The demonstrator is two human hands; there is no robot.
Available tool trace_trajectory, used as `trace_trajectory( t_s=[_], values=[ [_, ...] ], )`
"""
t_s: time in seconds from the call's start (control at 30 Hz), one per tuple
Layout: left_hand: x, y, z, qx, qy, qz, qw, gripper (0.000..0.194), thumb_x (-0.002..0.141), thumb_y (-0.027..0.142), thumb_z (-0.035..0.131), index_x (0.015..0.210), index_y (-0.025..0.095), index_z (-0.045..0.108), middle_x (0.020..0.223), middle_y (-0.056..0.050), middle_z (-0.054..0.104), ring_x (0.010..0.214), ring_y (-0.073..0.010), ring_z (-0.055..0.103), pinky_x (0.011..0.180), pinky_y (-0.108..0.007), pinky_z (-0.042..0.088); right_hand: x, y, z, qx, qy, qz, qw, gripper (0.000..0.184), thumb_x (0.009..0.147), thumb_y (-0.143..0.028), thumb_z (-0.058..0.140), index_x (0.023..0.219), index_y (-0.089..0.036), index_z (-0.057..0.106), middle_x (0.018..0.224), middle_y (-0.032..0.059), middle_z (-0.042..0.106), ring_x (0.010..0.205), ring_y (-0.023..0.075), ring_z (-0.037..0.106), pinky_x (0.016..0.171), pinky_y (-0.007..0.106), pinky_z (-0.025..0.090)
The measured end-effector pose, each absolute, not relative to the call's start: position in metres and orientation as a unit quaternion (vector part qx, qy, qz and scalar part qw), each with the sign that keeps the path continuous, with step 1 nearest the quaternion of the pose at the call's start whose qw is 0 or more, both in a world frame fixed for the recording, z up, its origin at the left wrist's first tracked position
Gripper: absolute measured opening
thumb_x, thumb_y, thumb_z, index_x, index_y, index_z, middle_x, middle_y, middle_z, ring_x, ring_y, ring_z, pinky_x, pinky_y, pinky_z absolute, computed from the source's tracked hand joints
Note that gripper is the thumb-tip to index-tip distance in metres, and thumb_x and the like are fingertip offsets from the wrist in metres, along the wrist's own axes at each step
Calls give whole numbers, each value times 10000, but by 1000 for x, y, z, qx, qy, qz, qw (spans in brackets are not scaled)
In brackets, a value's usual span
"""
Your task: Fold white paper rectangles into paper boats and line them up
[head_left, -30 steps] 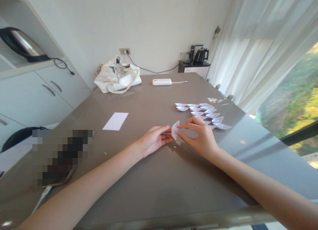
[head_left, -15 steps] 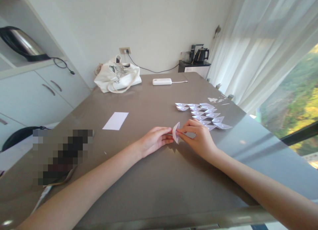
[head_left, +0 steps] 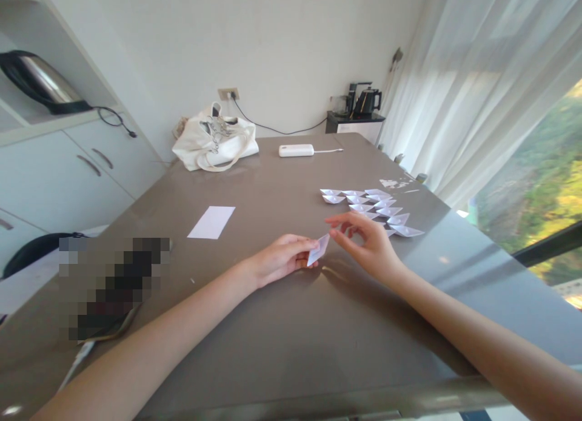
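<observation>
My left hand [head_left: 288,257] pinches a small folded white paper boat [head_left: 319,250] between thumb and fingers, tilted just above the table. To its right, my right hand [head_left: 361,236] is apart from the boat, thumb and fingers spread with nothing between them. Beyond the right hand, several finished paper boats [head_left: 389,212] stand in close rows on the table; my right hand hides some of them. A flat sheet of white paper [head_left: 211,222] lies to the left, past my left forearm.
A white bag [head_left: 213,136] and a white power bank [head_left: 296,150] with a short cable lie at the table's far side. Paper scraps [head_left: 394,183] are near the right edge. At left is a blurred-out dark object [head_left: 116,287] with a white cable [head_left: 76,365].
My right hand has let go of the paper boat and opened, moving slightly away. The boat has turned in my left hand and now shows a flatter side.
</observation>
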State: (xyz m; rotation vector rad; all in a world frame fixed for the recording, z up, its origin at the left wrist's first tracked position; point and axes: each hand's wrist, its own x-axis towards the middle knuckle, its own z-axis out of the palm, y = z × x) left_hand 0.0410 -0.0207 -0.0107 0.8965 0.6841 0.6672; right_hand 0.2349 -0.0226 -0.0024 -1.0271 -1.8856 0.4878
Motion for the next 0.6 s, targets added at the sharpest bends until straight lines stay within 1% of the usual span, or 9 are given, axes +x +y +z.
trace_trajectory(
  t_s=[0.13,0.27,0.4,0.6],
  values=[
    [39,-21,-10,423,307,279,806,234,742,290,698,704,66,644,638,-53,615,583,-101,557,595,-213,425,238,-16,-6,-413,-752,302,416,199,824,-328,608,821,-161,716,772,53,701,678,161,587,601,270,437],
    [36,-20,-8,402,314,267,818,197,756,253,673,716,63,645,653,-64,630,581,-101,570,596,-203,441,241,-13,-11,-401,-737,365,403,235,806,-372,628,802,-153,713,739,51,697,646,162,588,596,277,448],
    [31,-17,-6,380,330,238,831,176,757,230,688,759,57,657,679,-70,651,584,-93,585,589,-182,456,242,-12,-13,-401,-742,376,384,251,801,-386,631,797,-146,705,725,49,689,634,158,581,597,278,452],
    [26,-12,-8,356,356,210,838,243,769,296,700,827,62,670,736,-92,692,670,-124,642,632,-198,489,238,-14,-13,-401,-734,392,383,244,815,-372,609,800,-138,680,752,46,685,694,158,596,638,271,460]
  ],
)
